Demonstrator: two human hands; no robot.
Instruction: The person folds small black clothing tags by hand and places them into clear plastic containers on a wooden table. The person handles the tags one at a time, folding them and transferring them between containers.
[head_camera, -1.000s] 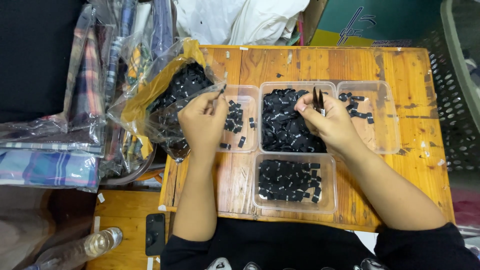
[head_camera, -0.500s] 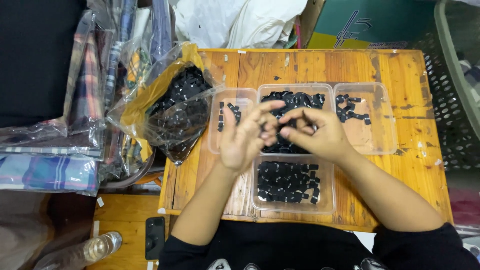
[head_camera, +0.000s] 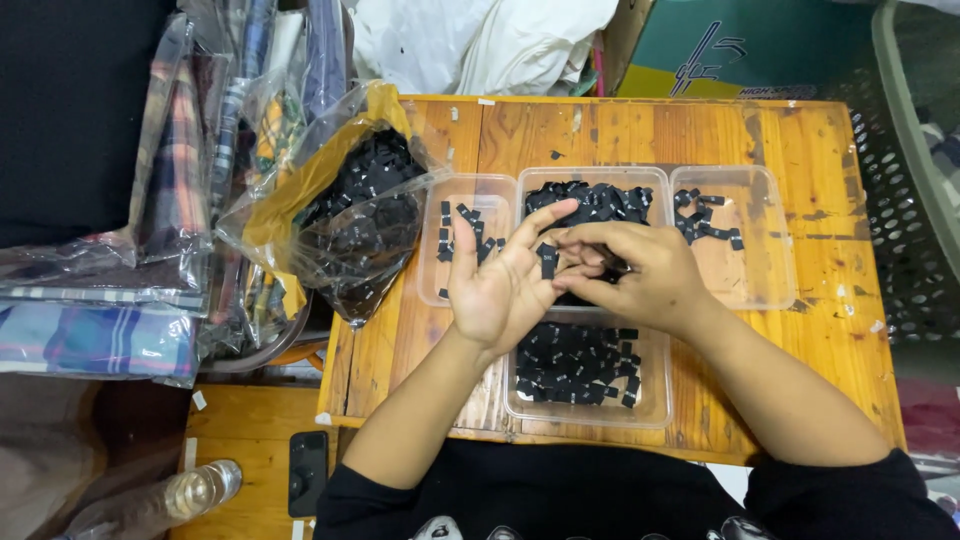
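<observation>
My left hand (head_camera: 497, 285) is held palm up over the trays, fingers spread, with one small black tag (head_camera: 547, 262) lying on its fingers. My right hand (head_camera: 640, 272) meets it from the right, its fingertips touching the left fingers by that tag; whether it grips any tags is hidden. Under both hands sits a clear tray (head_camera: 600, 182) heaped with black tags. A second clear tray (head_camera: 586, 412) nearer me holds a flat layer of them. The left tray (head_camera: 432, 260) and the right tray (head_camera: 765, 250) each hold a few.
An open plastic bag (head_camera: 360, 215) full of black tags lies at the wooden table's (head_camera: 860, 330) left edge. Bagged fabrics (head_camera: 100, 250) pile up on the left. A phone (head_camera: 307, 472) and a bottle (head_camera: 200, 490) lie on a lower wooden surface. A dark mesh basket (head_camera: 915, 200) stands at the right.
My left hand left the left tray and turned palm up over the middle tray. My right hand came down from the middle tray's right edge and met it, fingertips touching.
</observation>
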